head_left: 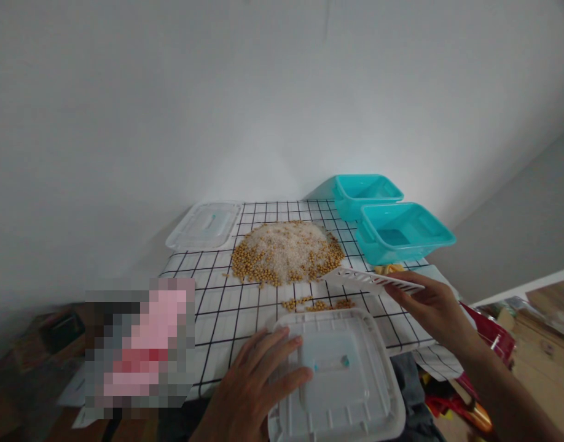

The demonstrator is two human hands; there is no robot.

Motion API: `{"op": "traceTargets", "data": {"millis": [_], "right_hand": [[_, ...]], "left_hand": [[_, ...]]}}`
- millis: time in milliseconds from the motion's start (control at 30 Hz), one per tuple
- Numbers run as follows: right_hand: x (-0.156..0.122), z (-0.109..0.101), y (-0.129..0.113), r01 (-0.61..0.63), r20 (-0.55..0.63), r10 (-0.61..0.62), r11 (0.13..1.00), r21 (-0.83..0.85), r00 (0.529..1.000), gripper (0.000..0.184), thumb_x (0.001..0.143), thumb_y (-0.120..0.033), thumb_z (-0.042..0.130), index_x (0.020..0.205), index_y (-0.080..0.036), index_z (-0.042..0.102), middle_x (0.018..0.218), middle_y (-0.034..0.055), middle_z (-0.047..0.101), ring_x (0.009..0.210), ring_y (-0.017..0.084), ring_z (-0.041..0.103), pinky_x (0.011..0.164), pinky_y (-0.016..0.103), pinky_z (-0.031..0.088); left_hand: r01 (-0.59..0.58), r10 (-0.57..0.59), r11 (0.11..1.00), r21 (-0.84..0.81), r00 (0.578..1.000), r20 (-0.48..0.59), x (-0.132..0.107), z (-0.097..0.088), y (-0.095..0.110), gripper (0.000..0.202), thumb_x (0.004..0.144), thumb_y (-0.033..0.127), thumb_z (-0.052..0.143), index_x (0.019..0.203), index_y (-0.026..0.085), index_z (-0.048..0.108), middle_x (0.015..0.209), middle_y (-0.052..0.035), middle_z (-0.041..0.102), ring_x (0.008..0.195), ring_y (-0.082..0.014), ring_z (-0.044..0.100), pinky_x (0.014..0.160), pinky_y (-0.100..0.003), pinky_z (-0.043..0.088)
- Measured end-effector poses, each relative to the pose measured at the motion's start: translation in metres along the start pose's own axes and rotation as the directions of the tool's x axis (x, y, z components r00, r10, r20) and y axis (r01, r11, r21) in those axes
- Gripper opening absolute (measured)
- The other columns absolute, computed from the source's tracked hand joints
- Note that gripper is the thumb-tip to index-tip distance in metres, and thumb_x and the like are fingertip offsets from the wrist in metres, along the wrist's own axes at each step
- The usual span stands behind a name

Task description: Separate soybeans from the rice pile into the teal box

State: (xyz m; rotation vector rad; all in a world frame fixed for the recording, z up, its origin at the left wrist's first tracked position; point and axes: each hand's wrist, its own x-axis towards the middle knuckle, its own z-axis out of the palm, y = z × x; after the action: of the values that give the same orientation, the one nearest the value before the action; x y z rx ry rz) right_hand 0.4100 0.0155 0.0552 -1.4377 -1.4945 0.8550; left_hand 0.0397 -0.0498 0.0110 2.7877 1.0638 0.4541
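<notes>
My left hand (258, 383) lies with fingers stretched flat on a clear plastic lid (341, 380) at the near edge of the table. My right hand (429, 304) is closed on a white slotted scoop (372, 279), held just above the checked cloth (227, 307). Beyond the scoop a pile of white rice mixed with yellow beans (286, 252) lies on the cloth. A short line of loose beans (316, 303) sits between the pile and the lid.
Two teal plastic boxes (402, 233), (367, 191) stand at the back right. A second clear lid (206, 224) lies at the back left by the white wall. A blurred patch covers the lower left. Red and mixed clutter (485, 344) sits below the table's right side.
</notes>
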Motion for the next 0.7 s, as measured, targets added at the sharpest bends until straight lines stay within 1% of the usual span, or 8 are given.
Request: {"op": "traceTargets", "data": {"millis": [133, 267, 367, 400, 533, 567, 700], "right_hand": [[-0.002, -0.004, 0.004, -0.002, -0.022, 0.002, 1.000, -0.014, 1.000, 0.030, 0.084, -0.043, 0.077, 0.108, -0.024, 0.077, 0.101, 0.0070, 0.078, 0.087, 0.025, 0.072, 0.074, 0.033, 0.057], [-0.009, -0.008, 0.001, 0.013, 0.040, -0.010, 0.998, -0.067, 0.999, 0.029, 0.085, -0.042, 0.075, 0.107, -0.024, 0.077, 0.100, 0.0073, 0.078, 0.084, 0.024, 0.072, 0.071, 0.031, 0.056], [-0.010, -0.004, -0.002, 0.018, 0.052, -0.013, 0.995, -0.096, 0.999, 0.029, 0.085, -0.044, 0.075, 0.106, -0.024, 0.078, 0.102, 0.0079, 0.078, 0.083, 0.025, 0.072, 0.069, 0.031, 0.057], [-0.009, -0.002, -0.003, 0.028, 0.054, -0.023, 0.995, -0.095, 0.998, 0.029, 0.085, -0.044, 0.074, 0.105, -0.024, 0.078, 0.102, 0.0081, 0.078, 0.085, 0.025, 0.072, 0.070, 0.032, 0.057], [0.005, 0.010, -0.006, 0.116, 0.082, -0.112, 0.992, -0.054, 0.990, 0.024, 0.086, -0.043, 0.073, 0.102, -0.025, 0.079, 0.106, 0.0079, 0.078, 0.100, 0.028, 0.071, 0.086, 0.037, 0.056], [0.010, 0.013, -0.007, 0.125, 0.089, -0.120, 0.991, -0.046, 0.989, 0.024, 0.087, -0.042, 0.073, 0.102, -0.025, 0.079, 0.105, 0.0078, 0.078, 0.098, 0.027, 0.071, 0.086, 0.037, 0.056], [0.030, 0.019, -0.010, 0.104, 0.099, -0.103, 0.995, -0.003, 0.990, 0.025, 0.085, -0.042, 0.074, 0.099, -0.022, 0.079, 0.094, 0.0072, 0.078, 0.085, 0.024, 0.072, 0.074, 0.033, 0.056]], "left_hand": [[-0.003, 0.003, 1.000, -0.006, 1.000, -0.001, 0.001, -0.002, 0.001, 0.060, 0.086, 0.008, 0.052, 0.136, 0.040, 0.056, 0.158, 0.0052, 0.042, 0.148, -0.0263, 0.031, 0.119, -0.055, 0.030], [0.002, -0.002, 1.000, -0.008, 1.000, 0.023, 0.003, -0.004, 0.001, 0.059, 0.087, 0.007, 0.053, 0.135, 0.040, 0.057, 0.156, 0.0049, 0.044, 0.148, -0.0258, 0.030, 0.120, -0.055, 0.030], [0.004, -0.004, 1.000, -0.001, 1.000, 0.029, 0.003, -0.005, 0.001, 0.057, 0.088, 0.008, 0.053, 0.136, 0.040, 0.057, 0.157, 0.0047, 0.043, 0.149, -0.0255, 0.029, 0.120, -0.054, 0.030], [0.008, -0.008, 1.000, -0.003, 1.000, 0.026, 0.003, -0.005, 0.001, 0.056, 0.089, 0.009, 0.053, 0.135, 0.040, 0.057, 0.157, 0.0049, 0.043, 0.149, -0.0255, 0.029, 0.120, -0.054, 0.029], [0.000, 0.000, 1.000, -0.011, 1.000, 0.030, 0.002, -0.004, 0.000, 0.059, 0.087, 0.008, 0.053, 0.136, 0.039, 0.056, 0.158, 0.0048, 0.041, 0.149, -0.0263, 0.029, 0.120, -0.054, 0.028], [-0.004, 0.005, 1.000, -0.012, 1.000, 0.027, 0.002, -0.004, 0.000, 0.059, 0.086, 0.007, 0.054, 0.136, 0.039, 0.056, 0.159, 0.0044, 0.041, 0.149, -0.0269, 0.029, 0.120, -0.054, 0.029], [-0.004, 0.004, 1.000, 0.000, 1.000, 0.023, 0.000, -0.001, -0.001, 0.059, 0.086, 0.009, 0.056, 0.137, 0.039, 0.056, 0.159, 0.0040, 0.040, 0.148, -0.0282, 0.030, 0.120, -0.055, 0.028]]}}
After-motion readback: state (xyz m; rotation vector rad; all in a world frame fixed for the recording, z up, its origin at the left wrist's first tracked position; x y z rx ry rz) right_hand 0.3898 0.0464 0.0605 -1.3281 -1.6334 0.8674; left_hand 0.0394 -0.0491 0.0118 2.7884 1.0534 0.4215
